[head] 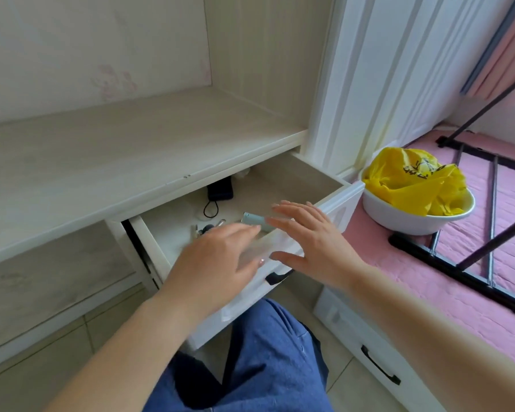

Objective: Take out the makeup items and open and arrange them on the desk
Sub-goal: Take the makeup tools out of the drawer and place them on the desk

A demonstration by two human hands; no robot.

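A white drawer [344, 200] under the pale wooden desk [107, 162] stands pulled out. Inside it lie a pale blue tube [252, 219], several small makeup items [204, 228], a black hair tie [211, 210] and a dark pouch [220, 188] at the back. My left hand [217, 263] hovers over the drawer's front with straight fingers and hides part of the small items. My right hand [312, 239] is spread flat over the drawer's front edge, just right of the blue tube. Neither hand holds anything.
A white bowl [399, 217] with a crumpled yellow plastic bag [411, 179] sits on the pink bed cover to the right. A black metal rack [473, 263] lies on that cover. The drawer's black handle [277, 276] faces my blue-trousered knee [268, 346].
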